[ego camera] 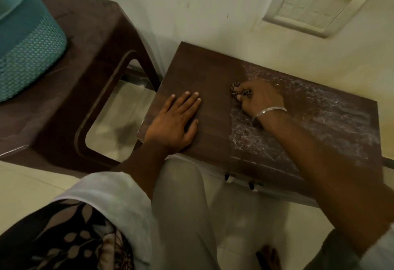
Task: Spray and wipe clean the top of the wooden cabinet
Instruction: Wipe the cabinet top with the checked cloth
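The dark wooden cabinet top (204, 71) stands against the wall. Its left part looks plain brown, while its right part (319, 107) is covered in whitish foam and streaks. My left hand (175, 119) lies flat on the left part with straight fingers. My right hand (259, 98), a silver bangle on its wrist, grips a small checkered cloth (238, 90) bunched under the fingers and presses it on the top at the edge of the foamy area. No spray bottle is in view.
A brown plastic stool (89, 56) stands left of the cabinet and carries a teal plastic basket (25, 41). A switch plate (313, 9) sits on the wall behind. My legs in light trousers are close to the cabinet's front, above a pale tiled floor.
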